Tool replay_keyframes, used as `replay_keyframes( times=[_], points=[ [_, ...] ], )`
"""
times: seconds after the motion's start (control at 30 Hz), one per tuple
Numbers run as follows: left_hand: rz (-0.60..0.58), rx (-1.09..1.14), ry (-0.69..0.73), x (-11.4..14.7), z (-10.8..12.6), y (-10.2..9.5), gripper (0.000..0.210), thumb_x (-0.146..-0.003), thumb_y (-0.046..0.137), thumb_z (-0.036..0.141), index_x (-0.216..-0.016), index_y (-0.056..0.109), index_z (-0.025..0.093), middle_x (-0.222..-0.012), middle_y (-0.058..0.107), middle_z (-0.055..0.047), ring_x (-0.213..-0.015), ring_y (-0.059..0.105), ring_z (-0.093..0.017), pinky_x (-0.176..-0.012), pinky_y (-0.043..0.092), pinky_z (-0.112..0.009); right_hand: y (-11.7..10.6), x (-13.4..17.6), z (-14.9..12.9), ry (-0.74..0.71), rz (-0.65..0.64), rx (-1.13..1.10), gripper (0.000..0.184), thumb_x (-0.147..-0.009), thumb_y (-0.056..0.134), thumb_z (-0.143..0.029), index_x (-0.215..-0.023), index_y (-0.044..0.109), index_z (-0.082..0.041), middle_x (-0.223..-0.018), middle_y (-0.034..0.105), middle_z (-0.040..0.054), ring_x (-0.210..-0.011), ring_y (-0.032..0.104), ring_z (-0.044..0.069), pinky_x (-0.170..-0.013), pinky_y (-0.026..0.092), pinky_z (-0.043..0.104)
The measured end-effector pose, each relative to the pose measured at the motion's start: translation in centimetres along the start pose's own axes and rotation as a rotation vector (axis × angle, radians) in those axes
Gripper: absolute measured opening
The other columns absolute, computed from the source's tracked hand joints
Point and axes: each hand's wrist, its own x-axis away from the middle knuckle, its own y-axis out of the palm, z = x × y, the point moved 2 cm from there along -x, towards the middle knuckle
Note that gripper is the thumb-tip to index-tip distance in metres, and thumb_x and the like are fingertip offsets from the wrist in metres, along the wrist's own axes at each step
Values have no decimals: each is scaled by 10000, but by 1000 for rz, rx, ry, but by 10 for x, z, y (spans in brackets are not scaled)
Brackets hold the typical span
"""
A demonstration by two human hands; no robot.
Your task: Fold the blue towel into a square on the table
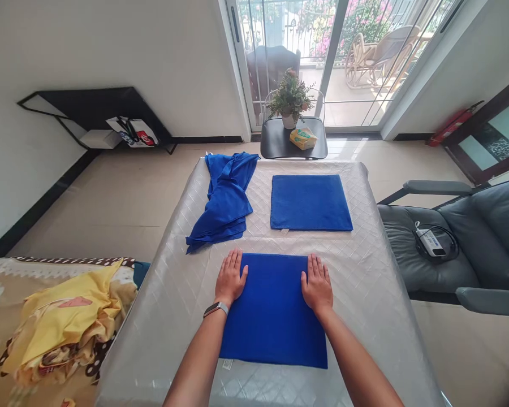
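A blue cloth (275, 316) lies flat in front of me on the table with the shiny silver-grey cover (365, 350). My left hand (229, 278) rests flat on its far left edge, fingers stretched out, a band on the wrist. On the far right edge lies my right hand (316, 282), also flat and open. Past it, a second blue cloth (309, 202) forms a flat rectangle. To that one's left, a crumpled blue cloth (227, 200) sits in a loose heap. Small white tags stick out from the near edges of both flat cloths.
Beyond the table, a dark chair (271, 148) bears a potted plant (290, 99) and a yellow tissue pack (303, 138). A grey armchair (441, 271) at the right holds a white power strip (430, 242). Yellow cloth (68, 316) is piled on the left.
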Motion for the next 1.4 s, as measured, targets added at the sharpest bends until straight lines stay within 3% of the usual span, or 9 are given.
replay_keyframes(
  times=[0.27,0.7,1.17,1.4],
  points=[
    [10,16,-7,0,1,-1,619,-1012,343,404,-1578,256,170,-1627,311,-103,-1512,253,-269,-1222,286,-497,2,0,1,-14,22,2,626,-1023,279,-312,-1602,133,-122,-1639,261,84,-1532,164,210,-1249,142,443],
    [20,42,0,0,1,-2,613,-1013,349,396,-1565,285,137,-1623,313,-125,-1512,256,-260,-1233,271,-486,3,1,1,-21,64,60,601,-1028,282,-311,-1592,199,-120,-1630,293,85,-1524,198,205,-1245,171,428],
    [22,79,-7,0,1,-5,619,-1008,358,390,-1573,270,155,-1618,330,-109,-1513,254,-263,-1237,261,-491,2,1,1,-21,60,56,652,-1031,284,-321,-1609,23,-171,-1634,284,78,-1523,204,205,-1242,197,440],
    [19,62,-5,0,1,-4,614,-1012,348,388,-1578,253,169,-1617,335,-111,-1514,251,-259,-1234,261,-498,3,0,2,-15,49,56,636,-1035,272,-319,-1608,47,-157,-1633,286,82,-1525,194,211,-1238,190,442]
  ],
)
